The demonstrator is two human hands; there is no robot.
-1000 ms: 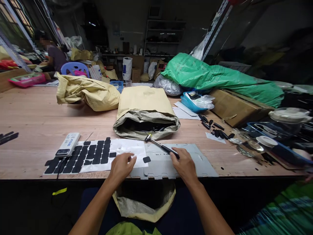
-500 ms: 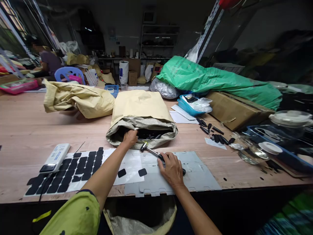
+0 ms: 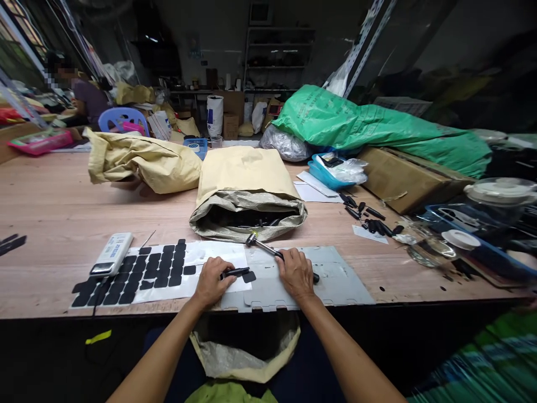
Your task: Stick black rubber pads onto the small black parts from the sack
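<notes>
My left hand [image 3: 213, 281] is closed around a slim black handle-like piece [image 3: 237, 272], held low over the white sheet with its tip pointing right. Beside it on the sheet lies a black rounded-square pad [image 3: 249, 277]. My right hand [image 3: 297, 273] grips the black handle of a small hammer [image 3: 264, 247], whose metal head with a yellowish face points up and left. Under the hammer is a grey board [image 3: 335, 274]. Behind both hands, a tan woven sack [image 3: 247, 173] lies with its mouth facing me and dark pieces inside.
Rows of black pads [image 3: 161, 266] and a white handheld device [image 3: 112, 254] are at left. Loose black pieces [image 3: 373, 224], a glass jar [image 3: 432, 249] and a cardboard box [image 3: 411, 178] stand right. Another open sack [image 3: 243, 364] hangs below the table edge. A person [image 3: 86, 98] sits far left.
My left hand has come out of the sack's mouth and moved down toward me, now with a black piece in it. My right hand stays on the hammer.
</notes>
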